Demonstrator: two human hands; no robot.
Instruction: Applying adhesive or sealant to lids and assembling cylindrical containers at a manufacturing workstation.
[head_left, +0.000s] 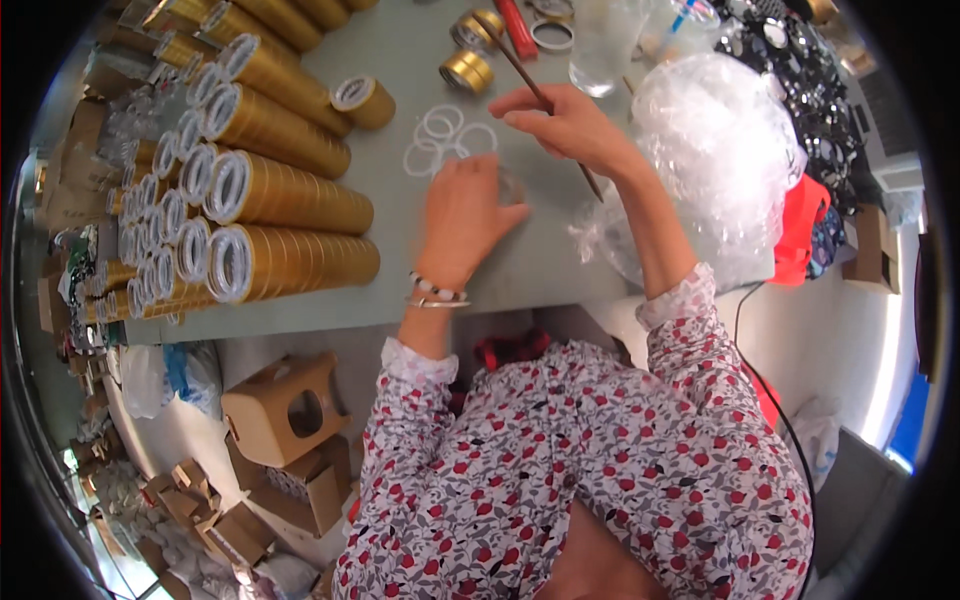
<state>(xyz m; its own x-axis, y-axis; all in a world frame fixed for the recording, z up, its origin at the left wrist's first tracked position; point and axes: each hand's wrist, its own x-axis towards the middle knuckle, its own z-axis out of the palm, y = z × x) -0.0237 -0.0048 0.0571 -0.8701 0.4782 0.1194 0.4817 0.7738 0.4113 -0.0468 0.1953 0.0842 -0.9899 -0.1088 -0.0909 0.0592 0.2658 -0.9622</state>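
Observation:
My right hand (575, 125) is closed around a long thin brown stick (520, 70), which slants down toward the right past my palm. My left hand (462, 215) is over the table, slightly smeared by motion, with its thumb out to the right. Between that thumb and the fingers shows a blurred, pale round thing (511, 186); whether I grip it cannot be made out. Several thin white rings (440, 126) lie flat just beyond my left fingertips. Farther back are gold tape rolls (466, 72), and a short gold stack (363, 102) stands to the left.
Long stacks of gold tape rolls (300, 265) fill the table's left side. A heap of clear plastic wrap (710, 150) lies at the right, beside a red thing (803, 230). A clear cup (598, 60) and a red tool (515, 28) are at the back. Cardboard boxes (285, 405) stand below.

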